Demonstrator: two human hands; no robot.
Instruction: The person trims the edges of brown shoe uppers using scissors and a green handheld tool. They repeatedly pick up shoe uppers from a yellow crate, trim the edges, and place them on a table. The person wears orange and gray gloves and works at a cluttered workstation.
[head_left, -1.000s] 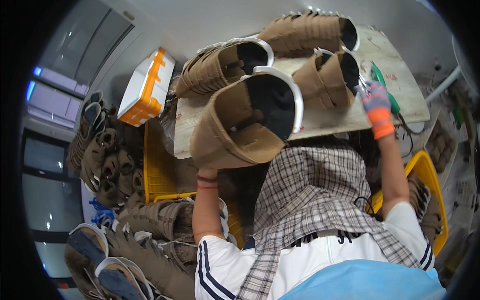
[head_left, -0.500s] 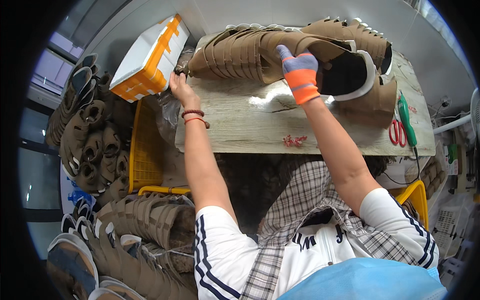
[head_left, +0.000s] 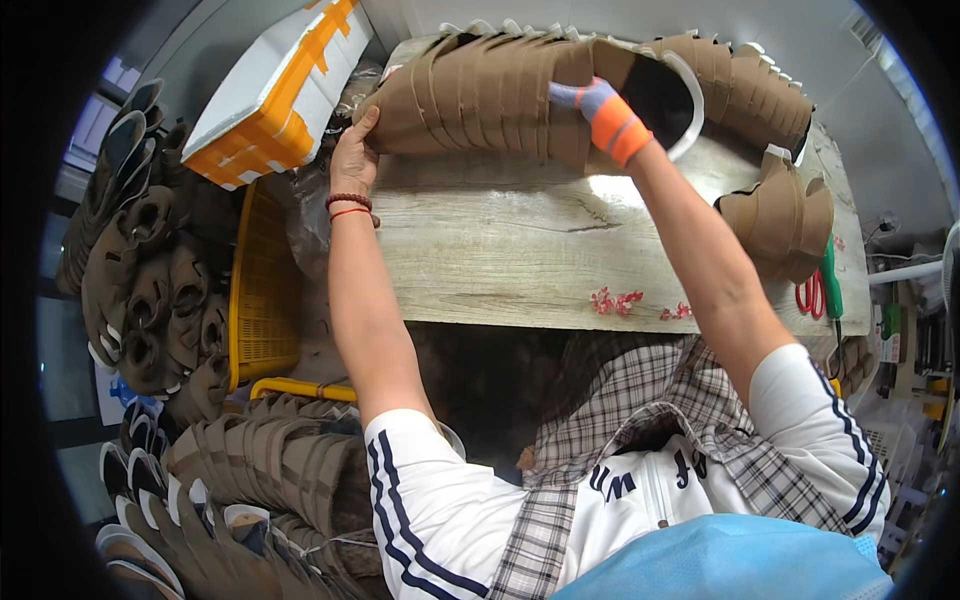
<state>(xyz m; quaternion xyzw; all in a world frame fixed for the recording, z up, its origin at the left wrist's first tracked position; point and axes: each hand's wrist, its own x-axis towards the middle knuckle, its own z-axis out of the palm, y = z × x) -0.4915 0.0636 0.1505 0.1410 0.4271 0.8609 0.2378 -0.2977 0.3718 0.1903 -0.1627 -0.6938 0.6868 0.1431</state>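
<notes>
At the table's (head_left: 520, 260) far edge, both hands (head_left: 352, 150) (head_left: 600, 105) grip stacked uppers (head_left: 480, 90).

Bare wood mid-table, crowded far edge and sides

The wooden table (head_left: 520, 250) lies bare across its middle and near edge, open between the two forearms. Along the far edge a long nested row of brown shoe uppers (head_left: 480, 90) blocks the way, with the left hand (head_left: 352, 155) pressed to its left end and the gloved right hand (head_left: 600, 110) on it further right. A smaller stack of uppers (head_left: 785, 215) and green-handled scissors (head_left: 828, 285) crowd the right end. Off the left edge a white-and-orange foam box (head_left: 275, 95), a yellow basket (head_left: 262, 290) and heaped uppers (head_left: 150, 290) close that side.
</notes>
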